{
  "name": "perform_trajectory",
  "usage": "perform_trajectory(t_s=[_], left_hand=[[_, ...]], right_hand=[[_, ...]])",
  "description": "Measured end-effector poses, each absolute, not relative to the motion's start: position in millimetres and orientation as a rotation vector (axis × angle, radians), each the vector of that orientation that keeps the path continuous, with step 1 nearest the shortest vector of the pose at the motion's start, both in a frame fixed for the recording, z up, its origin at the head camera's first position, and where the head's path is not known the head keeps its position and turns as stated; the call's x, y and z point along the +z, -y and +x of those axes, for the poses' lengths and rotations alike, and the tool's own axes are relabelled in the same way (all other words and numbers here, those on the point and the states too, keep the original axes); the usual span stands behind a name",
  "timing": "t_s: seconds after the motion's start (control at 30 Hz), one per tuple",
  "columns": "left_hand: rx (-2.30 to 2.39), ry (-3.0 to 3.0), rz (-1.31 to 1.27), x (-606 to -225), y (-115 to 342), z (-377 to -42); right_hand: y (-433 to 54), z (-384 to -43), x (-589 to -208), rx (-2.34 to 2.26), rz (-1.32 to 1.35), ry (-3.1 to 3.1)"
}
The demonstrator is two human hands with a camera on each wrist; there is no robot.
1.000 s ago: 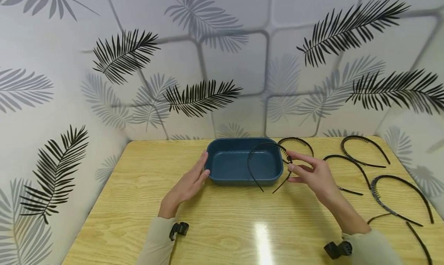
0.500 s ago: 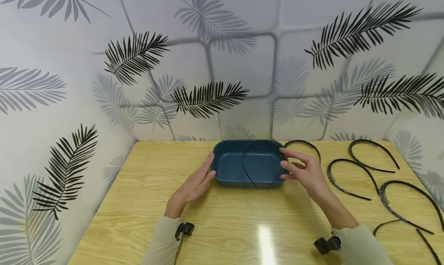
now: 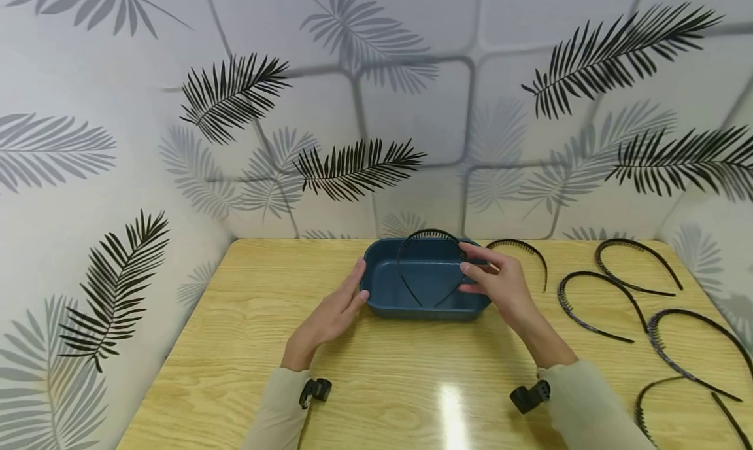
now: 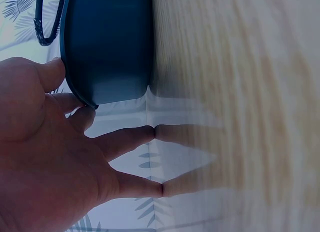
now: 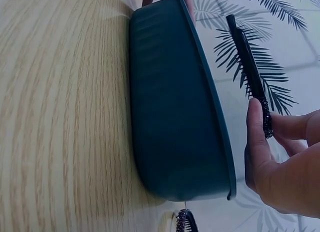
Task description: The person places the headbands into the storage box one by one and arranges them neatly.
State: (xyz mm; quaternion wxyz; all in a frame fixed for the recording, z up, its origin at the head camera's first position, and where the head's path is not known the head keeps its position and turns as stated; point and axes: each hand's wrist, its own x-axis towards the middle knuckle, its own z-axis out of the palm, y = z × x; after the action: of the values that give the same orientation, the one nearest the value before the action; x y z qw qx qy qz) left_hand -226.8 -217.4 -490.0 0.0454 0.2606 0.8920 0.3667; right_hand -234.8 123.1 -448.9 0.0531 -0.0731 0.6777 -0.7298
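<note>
A dark blue rectangular bin (image 3: 423, 315) stands on the wooden table by the back wall. My left hand (image 3: 329, 316) rests against its left end with fingers mostly straight. In the left wrist view, the thumb (image 4: 54, 75) lies at the bin's rim, while two fingertips reach down to the table. My right hand (image 3: 500, 281) pinches a thin black toothed headband (image 3: 431, 232) by its right side, between thumb and fingers. The headband is over the bin, its arch up and its two ends pointing toward me. Seen from the right wrist, the headband (image 5: 250, 62) is above the rim, with a beaded stretch at the fingertips.
Just right of the bin lies another black headband (image 3: 520, 242). Several more headbands (image 3: 600, 275) are spread over the table's right side, some overlapping. A leaf-patterned wall (image 3: 412, 195) closes off the back of the wooden table (image 3: 376, 384).
My right hand has moved left with the headband, bringing it from the bin's right end to over the bin's middle. My left hand has stayed at the bin's left end.
</note>
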Motion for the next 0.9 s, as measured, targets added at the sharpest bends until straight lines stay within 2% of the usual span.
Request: perform_trajectory(t_s=[0.9], left_hand=[[1.106, -2.736, 0.807, -489, 216, -226]], right_hand=[[-84, -274, -475, -2.104, -0.149, -2.08]])
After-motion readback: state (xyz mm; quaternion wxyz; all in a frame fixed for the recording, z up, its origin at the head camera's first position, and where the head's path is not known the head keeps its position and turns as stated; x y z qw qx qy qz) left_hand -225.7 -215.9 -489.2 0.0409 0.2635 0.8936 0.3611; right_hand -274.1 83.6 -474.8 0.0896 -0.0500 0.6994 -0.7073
